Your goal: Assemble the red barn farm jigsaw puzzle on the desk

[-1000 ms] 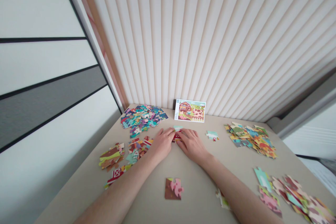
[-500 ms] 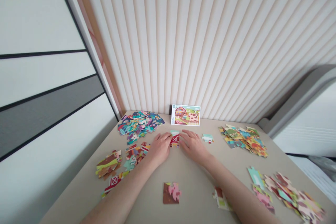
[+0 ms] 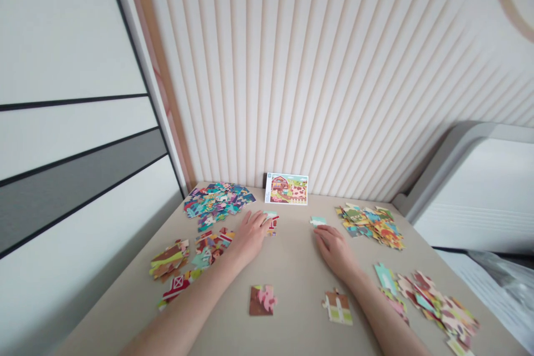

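Lying on the table with its fingers spread, my left hand (image 3: 251, 236) covers the left part of a red barn puzzle piece (image 3: 273, 225). My right hand (image 3: 334, 247) is farther right, its fingers bent and close together over the lower edge of a pale blue puzzle piece (image 3: 318, 221). That piece lies flat, and its lower part is hidden by the fingers. Behind both hands a picture card (image 3: 287, 189) of a farm scene leans against the wall. Nearer to me lie a pink-and-brown puzzle piece (image 3: 262, 300) and a fence puzzle piece (image 3: 337, 307).
Heaps of puzzle pieces lie on the table (image 3: 298, 272): a purple-blue heap (image 3: 219, 200) back left, a yellow-green heap (image 3: 371, 225) back right. Smaller groups lie beside my forearms, including cow-patterned pieces (image 3: 444, 303). A ribbed wall (image 3: 283, 67) closes the far side.
My right hand has left the red barn piece and moved right to the pale blue piece. My left hand stays at the barn piece. The view has shifted slightly.
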